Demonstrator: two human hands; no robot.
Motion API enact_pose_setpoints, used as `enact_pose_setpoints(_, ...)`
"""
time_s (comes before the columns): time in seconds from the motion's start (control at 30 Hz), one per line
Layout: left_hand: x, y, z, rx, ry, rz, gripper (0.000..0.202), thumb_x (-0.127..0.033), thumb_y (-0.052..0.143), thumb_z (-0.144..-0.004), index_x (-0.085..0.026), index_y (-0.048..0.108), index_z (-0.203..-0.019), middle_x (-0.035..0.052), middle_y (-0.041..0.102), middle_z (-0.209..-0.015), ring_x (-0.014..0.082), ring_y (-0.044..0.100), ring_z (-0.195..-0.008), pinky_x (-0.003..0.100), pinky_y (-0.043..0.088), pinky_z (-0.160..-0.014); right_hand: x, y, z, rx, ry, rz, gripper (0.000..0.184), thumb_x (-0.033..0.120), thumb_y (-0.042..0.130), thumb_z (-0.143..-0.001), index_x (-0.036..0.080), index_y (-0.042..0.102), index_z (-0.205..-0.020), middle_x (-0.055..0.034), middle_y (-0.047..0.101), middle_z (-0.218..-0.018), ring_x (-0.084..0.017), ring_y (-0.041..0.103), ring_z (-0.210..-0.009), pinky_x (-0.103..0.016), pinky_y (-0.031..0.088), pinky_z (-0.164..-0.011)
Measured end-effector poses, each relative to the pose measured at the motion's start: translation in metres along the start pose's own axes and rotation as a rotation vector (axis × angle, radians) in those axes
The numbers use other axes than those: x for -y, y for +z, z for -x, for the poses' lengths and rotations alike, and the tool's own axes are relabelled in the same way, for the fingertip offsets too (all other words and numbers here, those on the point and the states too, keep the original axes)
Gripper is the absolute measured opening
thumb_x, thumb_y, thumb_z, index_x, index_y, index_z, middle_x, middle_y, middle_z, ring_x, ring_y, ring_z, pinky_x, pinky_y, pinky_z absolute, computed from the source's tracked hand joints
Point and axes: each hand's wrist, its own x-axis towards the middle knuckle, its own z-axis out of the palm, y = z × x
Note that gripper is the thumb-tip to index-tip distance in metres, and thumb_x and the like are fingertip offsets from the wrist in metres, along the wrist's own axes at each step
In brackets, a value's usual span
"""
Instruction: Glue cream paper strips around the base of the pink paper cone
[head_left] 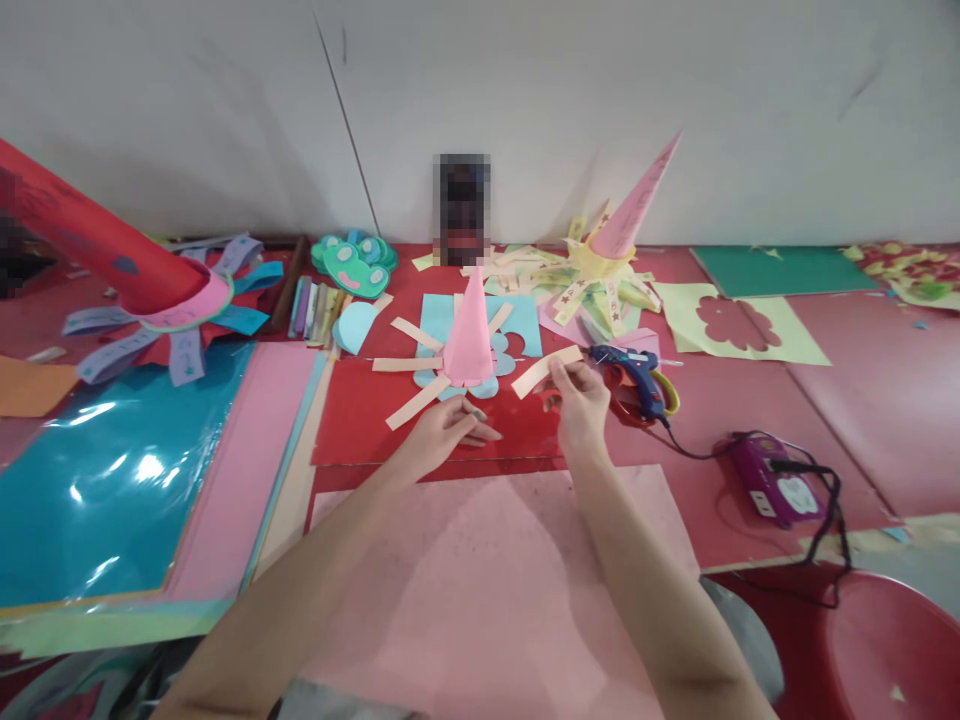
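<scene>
We find the right hand (581, 400) with its grip pinched narrow on a cream strip (534, 374), one end of it close to the nozzle of a glue gun (639, 378); we cannot tell whether the two touch. The left hand (459, 424) has a loose grip, fingers extended and nothing visible in it, just in front of an upright pink cone (469, 340). Cream strips (409, 365) fan out from the cone's base over a blue cut-out (486, 387).

For sound handling, we advise a light pinch that leaves the strip uncreased, fingertips clear of the nozzle, and the left hand steadying the cone low down, where pressure is least likely to dent it.

Farther out on the surface (739, 400), we note handwriting on a second pink cone (637, 205), illegible to us. Its yellow strips (611, 305) carry dark star marks. The purple box (765, 465) bears a white label (799, 494) that we cannot read. We record no legible brand.
</scene>
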Motion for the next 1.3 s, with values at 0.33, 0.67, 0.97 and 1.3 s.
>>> enact_pose_setpoints(0.33,-0.018,-0.003,0.017,0.273,-0.054,-0.211,0.014,-0.027,0.069,-0.074,-0.017,0.059,-0.070,0.0008,0.070,-0.066,0.0138,0.067,-0.065,0.025,0.049,-0.065,0.001,0.004,0.007,0.461,0.083,0.189,0.036,0.053,0.070,-0.067,0.018,0.060,-0.068,0.0046,0.053,-0.050,-0.006,0.041,-0.040,-0.021,0.030,-0.038)
enact_pose_setpoints(0.67,-0.016,-0.002,0.013,0.016,0.147,-0.472,0.045,-0.052,0.048,-0.086,-0.019,0.050,-0.055,-0.0042,0.044,-0.044,0.0083,0.040,-0.040,0.023,0.031,-0.045,-0.007,0.007,0.009,0.533,-0.046,0.329,0.033,0.052,0.068,-0.071,0.019,0.062,-0.066,0.0032,0.055,-0.056,-0.009,0.048,-0.049,-0.023,0.038,-0.050)
enact_pose_setpoints(0.97,-0.014,-0.001,0.009,-0.258,0.302,-0.627,0.030,-0.044,0.054,-0.086,-0.020,0.054,-0.068,-0.0038,0.052,-0.060,0.0106,0.043,-0.053,0.023,0.036,-0.053,-0.005,0.013,0.017,0.591,0.008,0.272,0.036,0.055,0.065,-0.071,0.019,0.064,-0.073,0.0038,0.052,-0.053,-0.007,0.043,-0.043,-0.022,0.034,-0.042)
enact_pose_setpoints(1.3,-0.016,-0.017,0.007,-0.626,0.382,-0.559,0.026,-0.042,0.055,-0.085,-0.020,0.057,-0.071,-0.0027,0.056,-0.064,0.0112,0.051,-0.060,0.022,0.040,-0.058,0.017,-0.033,-0.020,0.058,-0.359,0.575,0.034,0.049,0.059,-0.078,0.019,0.070,-0.088,-0.0047,0.067,-0.082,-0.014,0.058,-0.069,-0.028,0.047,-0.064)
